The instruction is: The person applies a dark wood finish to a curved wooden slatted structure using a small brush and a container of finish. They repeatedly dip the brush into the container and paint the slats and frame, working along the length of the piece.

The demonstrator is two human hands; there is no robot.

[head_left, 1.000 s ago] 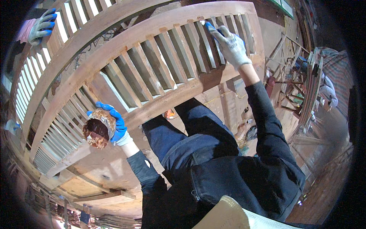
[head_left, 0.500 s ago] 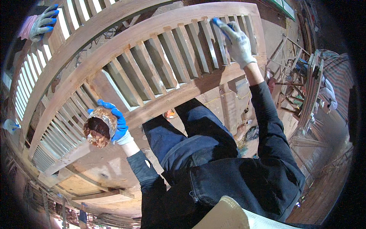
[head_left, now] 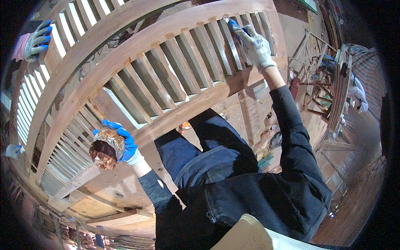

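Observation:
My left hand (head_left: 127, 143), in a blue-and-white coated glove, grips a rough, brown-crusted can (head_left: 107, 149) with its dark mouth turned toward me. It is held beside the near edge of a curved wooden frame (head_left: 166, 119) with many slats. My right hand (head_left: 257, 46), in a similar glove, is at the frame's right part, over the slats (head_left: 218, 54). Its fingers are bent, with a blue fingertip near the top of one slat. Anything within those fingers is too small or hidden to name. Dark brown patches mark several slat tops along the upper rail.
A second slatted frame (head_left: 46, 81) stands beyond the first. A co-worker's gloved hand (head_left: 37, 43) rests on it at upper left; another gloved hand (head_left: 14, 151) shows lower at the left rim. Stacked wood strips (head_left: 338, 89) and a striped sheet (head_left: 366, 62) lie at right.
The view has shifted a little, with the frames lower and further left in it. My right hand remains at the slat tops, its fingers slightly more bent. My left hand still holds the can.

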